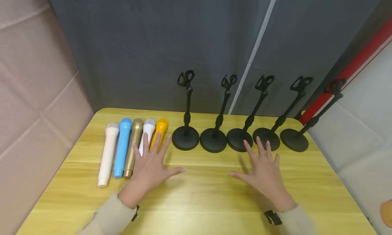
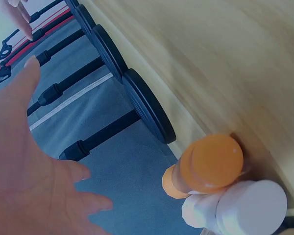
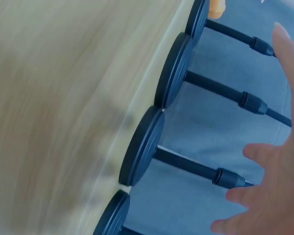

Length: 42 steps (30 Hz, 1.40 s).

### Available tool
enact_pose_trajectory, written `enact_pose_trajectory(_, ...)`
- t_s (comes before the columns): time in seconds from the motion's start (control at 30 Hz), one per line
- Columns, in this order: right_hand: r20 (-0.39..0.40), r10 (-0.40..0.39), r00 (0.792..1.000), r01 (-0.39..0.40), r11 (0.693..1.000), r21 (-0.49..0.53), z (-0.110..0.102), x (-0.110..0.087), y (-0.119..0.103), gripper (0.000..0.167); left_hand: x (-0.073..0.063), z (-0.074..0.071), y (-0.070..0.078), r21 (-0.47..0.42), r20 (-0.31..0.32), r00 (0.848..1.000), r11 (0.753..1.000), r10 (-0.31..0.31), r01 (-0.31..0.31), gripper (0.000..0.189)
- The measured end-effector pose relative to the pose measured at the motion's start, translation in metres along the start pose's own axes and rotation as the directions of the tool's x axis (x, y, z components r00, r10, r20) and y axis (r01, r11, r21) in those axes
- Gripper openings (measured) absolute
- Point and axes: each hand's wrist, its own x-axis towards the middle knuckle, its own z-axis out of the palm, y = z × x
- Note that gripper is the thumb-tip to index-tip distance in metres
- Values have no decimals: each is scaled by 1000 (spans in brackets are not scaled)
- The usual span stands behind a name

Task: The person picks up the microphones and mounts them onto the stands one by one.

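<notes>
Several toy-like microphones lie side by side at the table's left: a cream microphone [image 1: 108, 156], a blue microphone [image 1: 122, 148], a gold microphone [image 1: 133, 149], a white microphone [image 1: 147, 132] and an orange microphone [image 1: 161, 126]. My left hand [image 1: 150, 167] hovers with spread fingers, overlapping the gold, white and orange ones in the head view. Several black microphone stands with round bases and empty clips, from the leftmost stand [image 1: 185, 138] to the rightmost stand [image 1: 294, 139], form a row along the back. My right hand [image 1: 264, 173], fingers also spread, is in front of the right-hand stands. Both hands hold nothing.
The wooden table [image 1: 196, 201] has rounded back corners. Behind it hangs a dark grey curtain [image 1: 153, 51] with a pale stripe. Pale padded panels [image 1: 36, 85] stand at the left, and a red strip [image 1: 367, 58] borders the white surface at the right.
</notes>
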Motion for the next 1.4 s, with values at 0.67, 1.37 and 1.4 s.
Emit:
enact_pose_trajectory(0.67, -96, 49, 994, -43, 997, 63, -19, -4, 49, 113, 7, -23, -12, -104, 58, 998, 994, -9, 15, 83)
enact_pose_trajectory(1.37, -229, 235, 945, -182, 956, 232, -46, 4, 110, 105, 26, -17, -15, -46, 81, 993, 995, -82, 86, 78)
enact_pose_trajectory(1.4, -228, 244, 942, -186, 950, 250, -47, 5, 112, 104, 27, -16, -14, -40, 73, 994, 995, -86, 89, 78)
